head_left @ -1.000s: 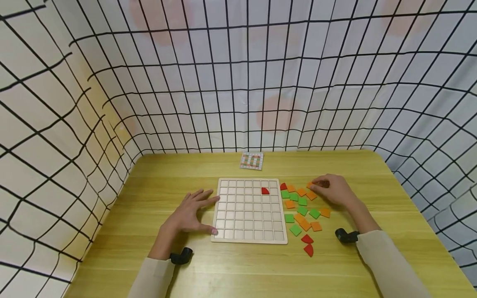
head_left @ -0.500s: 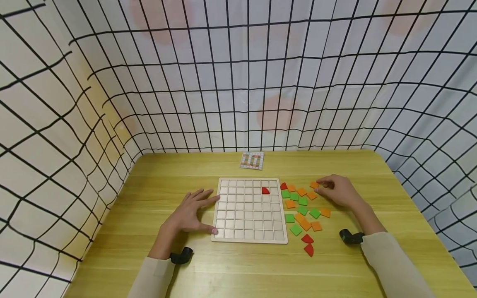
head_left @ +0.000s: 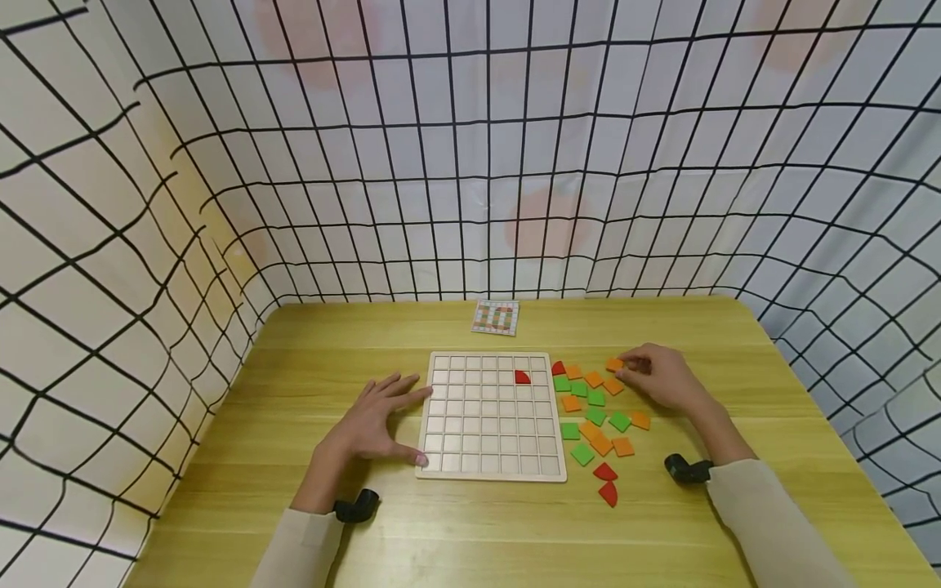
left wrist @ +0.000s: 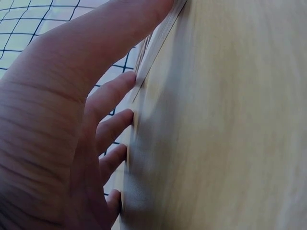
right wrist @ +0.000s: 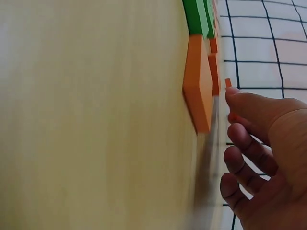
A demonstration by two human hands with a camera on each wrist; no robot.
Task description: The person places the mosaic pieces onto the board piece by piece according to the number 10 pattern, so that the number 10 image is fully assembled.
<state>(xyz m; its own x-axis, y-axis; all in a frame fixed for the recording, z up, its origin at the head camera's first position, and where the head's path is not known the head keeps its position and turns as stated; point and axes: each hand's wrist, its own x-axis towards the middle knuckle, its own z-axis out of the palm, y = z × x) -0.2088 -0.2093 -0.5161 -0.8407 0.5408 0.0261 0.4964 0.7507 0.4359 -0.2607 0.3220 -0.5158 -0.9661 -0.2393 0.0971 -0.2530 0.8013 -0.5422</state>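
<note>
A pale wooden board with a grid of square cells [head_left: 478,425] lies on the table, with one red quarter-circle piece [head_left: 523,377] in a cell near its upper right. At the board's left side rests my left hand [head_left: 378,420], fingers spread, its thumb on the lower left corner and its index fingertip at the edge. My right hand [head_left: 657,376] pinches a small orange square tile [head_left: 614,365] between thumb and index finger, at the far right of the loose pieces. In the right wrist view the thumb [right wrist: 254,105] partly covers that tile.
Several orange tiles [head_left: 622,447] and green tiles [head_left: 582,454] lie scattered right of the board. Two red quarter-circle pieces [head_left: 606,472] lie nearest me, another red piece [head_left: 559,368] by the upper right edge. A patterned card [head_left: 495,318] lies behind the board.
My right hand has shifted slightly right with the orange tile, then a little back left. The left hand and the board have stayed in place.
</note>
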